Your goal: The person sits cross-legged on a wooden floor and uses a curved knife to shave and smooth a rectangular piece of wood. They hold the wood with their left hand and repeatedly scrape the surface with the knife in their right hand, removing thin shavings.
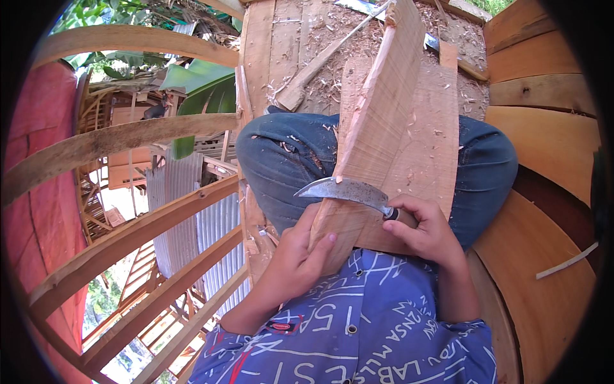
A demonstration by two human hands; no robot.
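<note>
My left hand (295, 259) is closed around the near end of a long wooden board (384, 121), which stands on edge and slants up and away from me. In my right hand (422, 230) is a curved knife (348, 190), gripped by its dark handle. Its blade lies across the board's upper edge, just beyond my left hand, with the tip pointing left. Pale, freshly cut wood shows along that edge. Under the upright board, a wide flat board (425, 166) rests across my lap, dotted with small shavings.
Wood shavings litter the plank floor (288, 45) ahead, where a wooden stick (320, 72) lies. Slatted wooden railing (128, 131) runs along my left, with corrugated metal sheets (224, 243) below. A wooden plank wall (543, 144) stands close on my right.
</note>
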